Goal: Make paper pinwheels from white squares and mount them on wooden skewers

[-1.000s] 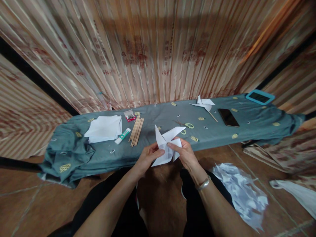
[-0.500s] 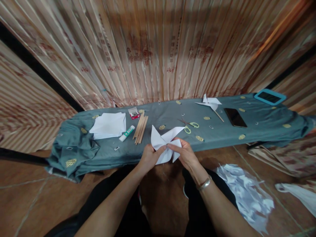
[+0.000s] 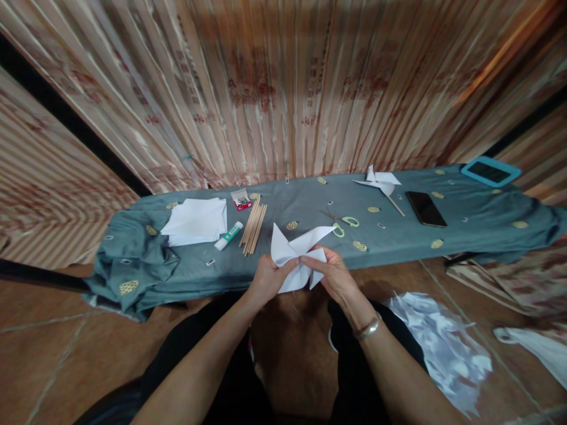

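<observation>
Between my hands, over the near edge of the cloth-covered table, is a white paper pinwheel point(image 3: 290, 249) with its blades folded in toward the middle. My left hand point(image 3: 269, 278) grips its left side, the thumb pressed near the centre. From the right, my right hand point(image 3: 335, 274) pinches it, thumb and fingers meeting close to the same centre point. Whether a pin sits under the thumbs is hidden. Just beyond lie several wooden sticks point(image 3: 254, 227) and green-handled scissors point(image 3: 340, 222).
On the table's grey-green cloth point(image 3: 305, 203) are stacked white paper point(image 3: 195, 219), a glue stick point(image 3: 229, 235), a small red box point(image 3: 241, 199), a pinwheel on a stick point(image 3: 381, 182), a phone point(image 3: 426, 208) and a blue-framed tablet point(image 3: 490, 171). A clear bag of white paper pieces point(image 3: 438, 345) lies on the floor.
Both hands keep nearly the same hold on the pinwheel. The view has shifted slightly, and the things on the table look otherwise unmoved.
</observation>
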A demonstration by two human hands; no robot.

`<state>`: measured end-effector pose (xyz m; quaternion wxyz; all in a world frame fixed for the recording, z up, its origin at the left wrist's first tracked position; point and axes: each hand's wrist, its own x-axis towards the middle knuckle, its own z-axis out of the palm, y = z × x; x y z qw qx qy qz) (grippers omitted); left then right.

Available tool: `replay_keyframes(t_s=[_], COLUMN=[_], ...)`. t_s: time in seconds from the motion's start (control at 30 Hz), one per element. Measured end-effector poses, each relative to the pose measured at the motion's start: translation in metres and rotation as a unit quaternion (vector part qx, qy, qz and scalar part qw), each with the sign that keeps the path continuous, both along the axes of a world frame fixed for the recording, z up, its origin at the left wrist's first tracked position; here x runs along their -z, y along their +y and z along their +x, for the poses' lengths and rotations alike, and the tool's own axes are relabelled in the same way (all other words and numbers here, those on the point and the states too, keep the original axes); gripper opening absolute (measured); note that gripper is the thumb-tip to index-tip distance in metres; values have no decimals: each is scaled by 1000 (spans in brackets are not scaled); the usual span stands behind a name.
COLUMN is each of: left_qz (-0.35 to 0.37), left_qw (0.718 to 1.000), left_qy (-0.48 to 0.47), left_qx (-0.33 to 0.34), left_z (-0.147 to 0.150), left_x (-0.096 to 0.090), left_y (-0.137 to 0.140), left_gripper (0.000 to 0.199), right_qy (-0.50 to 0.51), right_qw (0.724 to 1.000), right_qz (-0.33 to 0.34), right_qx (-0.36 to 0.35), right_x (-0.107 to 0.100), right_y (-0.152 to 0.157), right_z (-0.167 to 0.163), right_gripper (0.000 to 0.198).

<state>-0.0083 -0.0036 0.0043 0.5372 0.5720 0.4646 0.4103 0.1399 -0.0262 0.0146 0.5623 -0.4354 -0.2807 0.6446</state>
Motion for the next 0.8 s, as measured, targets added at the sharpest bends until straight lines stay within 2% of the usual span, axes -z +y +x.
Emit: replay_keyframes(t_s=[0.2,0.33,0.57,0.8], left_qz=[-35,-49,-57,-48], left_qw=[998,998,997,998], left_qy=[-43,-46,-43,-31], left_qx=[-10,-3,13,26], left_z=[2,2,2,0], left_x=[-5,-8,-4,-1], left_y=[0,-1,-3,-3], left_gripper=[42,41,39,37], right_qy=[-25,-78,-146,-165], right_qw=[1000,997,989,985], right_qz=[7,11,4,50], right_qx=[-10,-8,10,-22], right_x=[0,1,-1,0], right_y=[0,1,1,2], right_z=[2,4,3,16], right_gripper=[34,33,35,28])
